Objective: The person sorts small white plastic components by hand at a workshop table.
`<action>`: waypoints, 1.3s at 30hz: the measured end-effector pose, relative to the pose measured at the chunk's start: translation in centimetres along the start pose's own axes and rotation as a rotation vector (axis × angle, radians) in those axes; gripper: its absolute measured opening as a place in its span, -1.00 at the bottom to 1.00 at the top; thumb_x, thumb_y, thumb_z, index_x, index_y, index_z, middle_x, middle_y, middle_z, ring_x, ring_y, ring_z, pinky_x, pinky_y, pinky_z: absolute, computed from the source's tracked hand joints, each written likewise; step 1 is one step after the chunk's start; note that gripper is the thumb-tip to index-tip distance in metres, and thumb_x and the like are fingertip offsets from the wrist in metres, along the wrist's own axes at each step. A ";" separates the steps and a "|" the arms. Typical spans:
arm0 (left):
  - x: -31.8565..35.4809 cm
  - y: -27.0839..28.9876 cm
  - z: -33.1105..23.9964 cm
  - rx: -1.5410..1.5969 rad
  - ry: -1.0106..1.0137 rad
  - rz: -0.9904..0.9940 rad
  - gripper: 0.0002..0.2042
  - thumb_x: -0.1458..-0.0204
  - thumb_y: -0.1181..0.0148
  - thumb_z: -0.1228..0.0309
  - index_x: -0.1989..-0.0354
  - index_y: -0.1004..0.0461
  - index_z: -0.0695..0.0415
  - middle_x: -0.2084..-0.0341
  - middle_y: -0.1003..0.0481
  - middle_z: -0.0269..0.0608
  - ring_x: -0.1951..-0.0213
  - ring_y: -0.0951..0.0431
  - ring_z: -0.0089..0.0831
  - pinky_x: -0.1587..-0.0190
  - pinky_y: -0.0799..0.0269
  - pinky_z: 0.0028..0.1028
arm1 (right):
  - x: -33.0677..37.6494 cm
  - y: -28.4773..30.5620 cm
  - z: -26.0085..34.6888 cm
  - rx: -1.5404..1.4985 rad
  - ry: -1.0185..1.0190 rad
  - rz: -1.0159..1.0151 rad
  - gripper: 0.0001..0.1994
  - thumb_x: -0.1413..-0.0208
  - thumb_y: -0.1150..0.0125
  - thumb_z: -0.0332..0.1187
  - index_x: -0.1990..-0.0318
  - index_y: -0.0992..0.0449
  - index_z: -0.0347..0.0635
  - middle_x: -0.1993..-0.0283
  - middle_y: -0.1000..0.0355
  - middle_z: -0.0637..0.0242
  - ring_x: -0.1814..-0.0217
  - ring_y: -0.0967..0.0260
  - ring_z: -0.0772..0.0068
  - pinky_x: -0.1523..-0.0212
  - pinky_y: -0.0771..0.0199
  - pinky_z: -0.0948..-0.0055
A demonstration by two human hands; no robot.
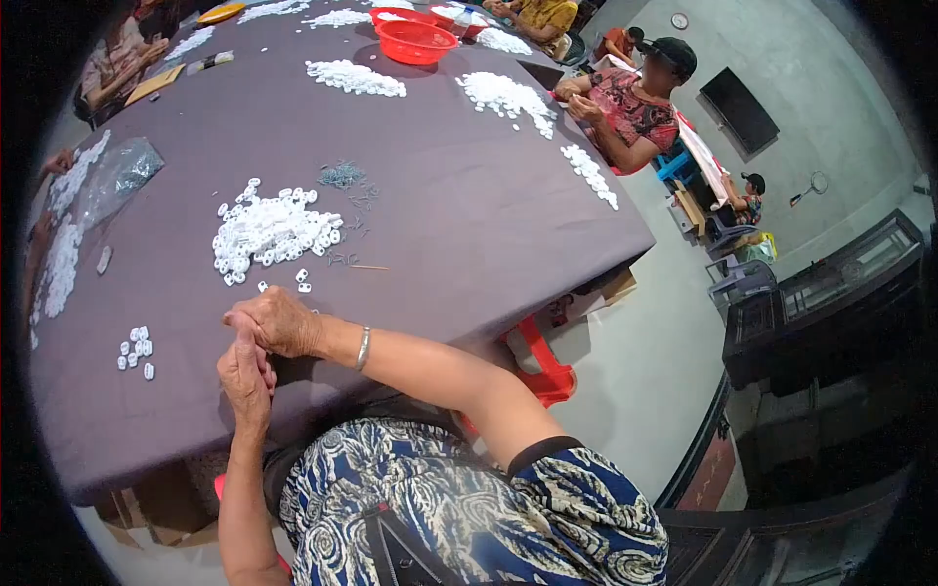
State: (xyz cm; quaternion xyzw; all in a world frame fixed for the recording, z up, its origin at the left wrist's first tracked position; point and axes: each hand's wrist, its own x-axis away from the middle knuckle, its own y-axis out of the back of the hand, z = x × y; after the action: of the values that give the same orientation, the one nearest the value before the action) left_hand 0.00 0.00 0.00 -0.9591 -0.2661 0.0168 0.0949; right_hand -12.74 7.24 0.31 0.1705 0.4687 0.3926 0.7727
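Observation:
My right hand (pixel 278 320) and my left hand (pixel 244 376) are pressed together at the near edge of the table (pixel 469 225), which has a dark purple cloth. The fingers of both are closed around something too small to make out. Just beyond my hands lies a heap of small white plastic parts (pixel 272 230), with a few loose ones (pixel 299 283) close to my right knuckles. A small group of white parts (pixel 137 349) sits to the left of my hands. A silver bangle (pixel 363 348) is on my right wrist.
Thin metal springs or pins (pixel 344 178) lie beyond the heap. More white piles (pixel 355 77) and red bowls (pixel 416 41) are further up the table. A clear plastic bag (pixel 117 176) lies left. Other people (pixel 635 103) sit around the table. A red stool (pixel 542 363) stands underneath.

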 end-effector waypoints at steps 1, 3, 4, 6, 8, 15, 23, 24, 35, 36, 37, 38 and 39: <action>0.0 -0.1 -0.1 -0.005 -0.011 0.003 -0.53 -0.25 0.07 0.07 0.67 -0.22 0.10 0.79 -0.19 -0.42 0.80 -0.18 -0.67 0.79 -0.03 -0.64 | 0.0 0.0 0.0 0.008 0.002 -0.016 -0.81 -0.08 -0.10 -0.30 0.31 -0.53 -0.23 0.49 -0.48 0.20 0.47 -0.47 0.13 0.47 -0.49 0.31; 0.2 -0.2 0.0 -0.006 -0.017 0.002 -0.54 -0.26 0.08 0.10 0.66 -0.22 0.10 0.79 -0.19 -0.42 0.79 -0.18 -0.67 0.79 -0.03 -0.64 | 0.2 0.1 0.2 0.014 0.000 -0.026 -0.82 -0.09 -0.09 -0.31 0.32 -0.52 -0.23 0.51 -0.47 0.22 0.48 -0.46 0.13 0.47 -0.49 0.31; 0.4 -0.3 0.1 -0.012 0.002 -0.002 -0.54 -0.26 0.08 0.10 0.66 -0.22 0.10 0.79 -0.19 -0.43 0.79 -0.19 -0.67 0.79 -0.03 -0.64 | 0.4 0.2 0.4 0.015 0.001 -0.036 -0.82 -0.09 -0.08 -0.31 0.34 -0.51 -0.22 0.50 -0.47 0.23 0.48 -0.46 0.13 0.48 -0.48 0.31; 0.6 -0.4 0.2 -0.017 0.021 -0.008 -0.54 -0.26 0.08 0.10 0.66 -0.22 0.10 0.79 -0.19 -0.43 0.79 -0.19 -0.67 0.79 -0.03 -0.64 | 0.5 0.6 0.9 0.015 0.003 -0.045 -0.83 -0.10 -0.08 -0.31 0.36 -0.51 -0.22 0.49 -0.47 0.23 0.48 -0.46 0.14 0.49 -0.48 0.30; 0.6 -0.4 0.2 -0.016 -0.003 -0.009 -0.54 -0.26 0.08 0.10 0.66 -0.23 0.10 0.79 -0.19 -0.43 0.79 -0.19 -0.68 0.79 -0.04 -0.64 | 0.2 1.0 1.4 -0.018 -0.016 -0.060 -0.83 -0.11 -0.09 -0.31 0.39 -0.49 -0.21 0.52 -0.45 0.23 0.50 -0.45 0.14 0.51 -0.46 0.29; 0.2 -0.6 -0.3 0.021 0.043 0.017 -0.56 -0.25 0.06 0.11 0.65 -0.23 0.10 0.79 -0.19 -0.43 0.79 -0.19 -0.68 0.79 -0.05 -0.64 | 0.1 0.6 0.9 0.028 0.002 -0.130 -0.79 -0.14 -0.09 -0.30 0.49 -0.44 -0.18 0.60 -0.37 0.23 0.55 -0.41 0.10 0.55 -0.40 0.25; 0.3 -0.5 -0.6 -0.042 0.032 -0.063 -0.61 -0.23 0.01 0.10 0.59 -0.24 0.06 0.76 -0.19 -0.45 0.77 -0.20 -0.68 0.77 -0.05 -0.67 | -0.2 -0.8 0.1 0.003 -0.061 -0.182 -0.71 -0.16 -0.07 -0.19 0.54 -0.39 -0.14 0.67 -0.35 0.14 0.57 -0.40 0.00 0.54 -0.35 0.13; 0.2 -0.1 -0.5 -0.039 0.041 -0.064 -0.62 -0.23 0.03 0.10 0.57 -0.25 0.06 0.75 -0.20 -0.45 0.76 -0.20 -0.68 0.77 -0.07 -0.67 | -0.3 -1.1 -0.2 0.011 -0.056 -0.182 -0.72 -0.14 -0.09 -0.18 0.52 -0.38 -0.14 0.67 -0.35 0.14 0.57 -0.40 0.00 0.54 -0.36 0.14; -0.2 1.5 0.4 -0.035 0.008 0.044 -0.66 -0.26 0.04 0.16 0.49 -0.30 0.12 0.69 -0.23 -0.42 0.69 -0.22 -0.69 0.66 -0.12 -0.68 | -0.8 -1.4 0.0 0.066 -0.163 -0.183 -0.74 -0.04 -0.17 -0.13 0.49 -0.45 -0.10 0.67 -0.38 0.14 0.55 -0.43 0.02 0.52 -0.41 0.16; -0.1 1.6 0.4 -0.044 0.016 0.042 -0.67 -0.26 0.04 0.17 0.49 -0.30 0.12 0.68 -0.23 -0.42 0.69 -0.22 -0.69 0.66 -0.12 -0.68 | -0.8 -1.4 -0.1 0.076 -0.161 -0.177 -0.75 -0.04 -0.17 -0.13 0.50 -0.45 -0.11 0.67 -0.38 0.14 0.54 -0.44 0.02 0.52 -0.41 0.16; 0.0 1.6 0.4 -0.046 0.019 0.043 -0.67 -0.26 0.04 0.17 0.49 -0.30 0.12 0.68 -0.23 -0.42 0.69 -0.22 -0.69 0.66 -0.12 -0.68 | -0.8 -1.5 -0.3 0.075 -0.163 -0.178 -0.75 -0.04 -0.17 -0.13 0.50 -0.45 -0.11 0.67 -0.38 0.14 0.54 -0.44 0.02 0.52 -0.41 0.16; -0.1 1.2 0.4 -0.048 -0.014 0.054 -0.67 -0.26 0.04 0.18 0.50 -0.30 0.12 0.68 -0.23 -0.42 0.68 -0.22 -0.69 0.66 -0.11 -0.68 | -0.7 -1.6 -0.5 0.079 -0.164 -0.178 -0.74 -0.03 -0.18 -0.13 0.49 -0.45 -0.11 0.66 -0.38 0.14 0.54 -0.44 0.02 0.51 -0.42 0.16; -0.1 1.1 0.4 -0.053 -0.047 0.061 -0.68 -0.26 0.04 0.19 0.50 -0.30 0.12 0.68 -0.23 -0.43 0.68 -0.22 -0.69 0.66 -0.11 -0.68 | -0.7 -1.7 -0.5 0.078 -0.163 -0.178 -0.74 -0.03 -0.18 -0.12 0.48 -0.45 -0.11 0.66 -0.39 0.13 0.53 -0.44 0.01 0.50 -0.42 0.15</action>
State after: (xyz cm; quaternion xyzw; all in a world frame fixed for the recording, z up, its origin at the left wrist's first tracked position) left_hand 0.48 -0.90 -0.57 -0.9683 -0.2394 0.0351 0.0627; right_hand -12.60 5.53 -0.64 0.1896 0.4327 0.2888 0.8327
